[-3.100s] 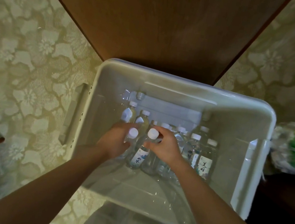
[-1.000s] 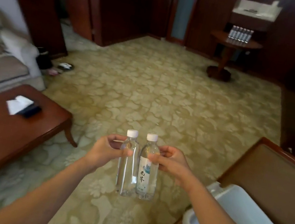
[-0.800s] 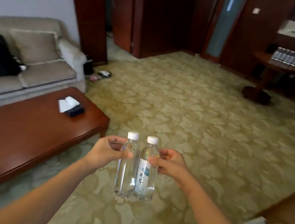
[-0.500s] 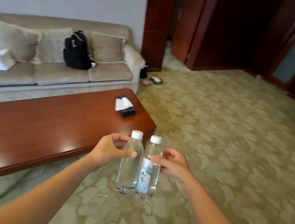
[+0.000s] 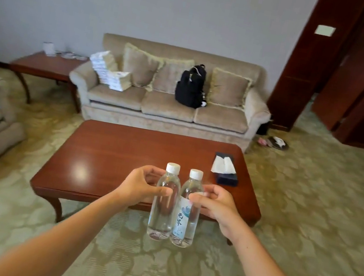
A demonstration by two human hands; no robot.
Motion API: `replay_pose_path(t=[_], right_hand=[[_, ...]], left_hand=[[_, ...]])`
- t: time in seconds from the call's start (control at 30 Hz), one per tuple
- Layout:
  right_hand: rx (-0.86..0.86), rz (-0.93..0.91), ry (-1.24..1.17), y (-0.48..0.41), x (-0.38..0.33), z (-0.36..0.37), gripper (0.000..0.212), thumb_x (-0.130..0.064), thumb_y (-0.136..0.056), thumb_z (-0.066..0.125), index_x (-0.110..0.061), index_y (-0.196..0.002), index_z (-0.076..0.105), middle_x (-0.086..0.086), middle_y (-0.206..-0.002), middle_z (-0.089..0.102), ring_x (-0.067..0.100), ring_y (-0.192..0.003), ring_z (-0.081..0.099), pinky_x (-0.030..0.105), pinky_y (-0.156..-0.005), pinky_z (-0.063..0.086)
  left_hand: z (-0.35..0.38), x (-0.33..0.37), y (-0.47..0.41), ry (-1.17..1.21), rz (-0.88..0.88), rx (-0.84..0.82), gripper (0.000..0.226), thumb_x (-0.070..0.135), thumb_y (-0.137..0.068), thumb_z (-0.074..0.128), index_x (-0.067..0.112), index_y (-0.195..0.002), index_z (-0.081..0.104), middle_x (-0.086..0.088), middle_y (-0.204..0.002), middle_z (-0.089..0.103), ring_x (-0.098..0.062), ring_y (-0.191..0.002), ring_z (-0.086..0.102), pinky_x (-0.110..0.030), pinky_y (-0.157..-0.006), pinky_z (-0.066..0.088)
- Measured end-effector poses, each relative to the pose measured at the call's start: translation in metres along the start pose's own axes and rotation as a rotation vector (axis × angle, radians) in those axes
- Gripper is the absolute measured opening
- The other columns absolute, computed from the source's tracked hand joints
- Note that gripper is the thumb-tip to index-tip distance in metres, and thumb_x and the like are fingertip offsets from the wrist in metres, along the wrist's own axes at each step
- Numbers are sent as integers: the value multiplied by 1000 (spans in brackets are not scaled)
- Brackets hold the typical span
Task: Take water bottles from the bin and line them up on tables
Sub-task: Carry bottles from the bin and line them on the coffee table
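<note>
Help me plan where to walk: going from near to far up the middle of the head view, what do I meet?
Water bottles gripped in left hand and right hand → coffee table → sofa → wall.

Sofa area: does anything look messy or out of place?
A stack of white packs leans askew on the sofa's left seat, and slippers lie scattered on the carpet by its right end.

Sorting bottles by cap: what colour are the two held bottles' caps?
White on both: left cap, right cap. Head view.
</note>
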State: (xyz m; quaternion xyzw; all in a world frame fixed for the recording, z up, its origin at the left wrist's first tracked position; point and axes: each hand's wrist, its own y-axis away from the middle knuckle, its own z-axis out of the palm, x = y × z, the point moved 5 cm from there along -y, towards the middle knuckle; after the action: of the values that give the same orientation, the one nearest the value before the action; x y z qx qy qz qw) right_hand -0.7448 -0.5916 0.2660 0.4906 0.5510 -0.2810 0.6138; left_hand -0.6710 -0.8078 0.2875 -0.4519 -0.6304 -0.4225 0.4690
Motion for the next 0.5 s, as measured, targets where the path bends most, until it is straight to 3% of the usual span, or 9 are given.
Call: replay_pose_path(t=[0.13, 0.3, 0.5], right_hand=[[-106, -44, 47, -55, -27, 3, 45, -18, -69, 90, -17, -106, 65, 6, -103, 72, 17, -95, 73, 32, -78, 60], [-186, -73, 88, -115, -45, 10, 47, -20, -67, 90, -16, -107, 66, 5, -104, 73, 18, -97, 72, 41, -88, 60], [-243, -61, 105, -179, -55, 23, 47, -19, -68, 89, -16, -108, 65, 7, -106, 72, 18, -98, 71, 40, -88, 60]], left_hand=[[-11, 9, -36, 5, 2, 84, 47, 15, -64, 89, 19, -104, 64, 2, -103, 74, -7, -97, 70, -20, -83, 54], [-24, 10, -77, 7, 0, 167, 51, 21, -61, 89, 23, -104, 62, 4, -102, 74, -5, -95, 70, -18, -81, 53], [-44, -3, -128, 20, -37, 211, 62, 31, -55, 91, 21, -110, 62, 3, -106, 74, -8, -101, 69, -26, -88, 54]])
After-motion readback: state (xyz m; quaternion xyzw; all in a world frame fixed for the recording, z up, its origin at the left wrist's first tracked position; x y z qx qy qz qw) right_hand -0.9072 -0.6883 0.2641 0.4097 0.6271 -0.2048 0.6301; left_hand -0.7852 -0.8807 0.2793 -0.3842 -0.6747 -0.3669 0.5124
